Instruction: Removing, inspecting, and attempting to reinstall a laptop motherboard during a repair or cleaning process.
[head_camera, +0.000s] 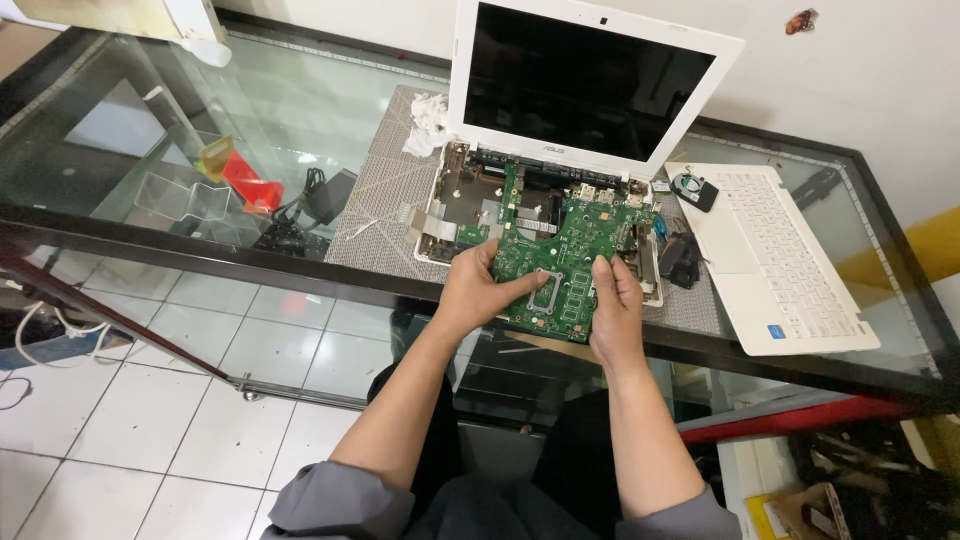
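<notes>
Green motherboard (555, 262) sits at frame centre, pinched at its near edge by the left hand (480, 290) and right hand (615, 305) above the opened white laptop base (440, 215); tilted carelessly, it could snag there or drop onto the glass worktop (300, 110).

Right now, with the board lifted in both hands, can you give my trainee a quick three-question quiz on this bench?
1. True or false: both hands hold the green circuit board.
2. Which side of the open laptop base does the detached white keyboard panel lie on? A) left B) right C) behind the screen
3. Fill in: the laptop base rests on a grey ___.

Key
1. True: left hand and right hand each have a grip on the board's near edge.
2. B
3. mat, on the glass table.
</notes>
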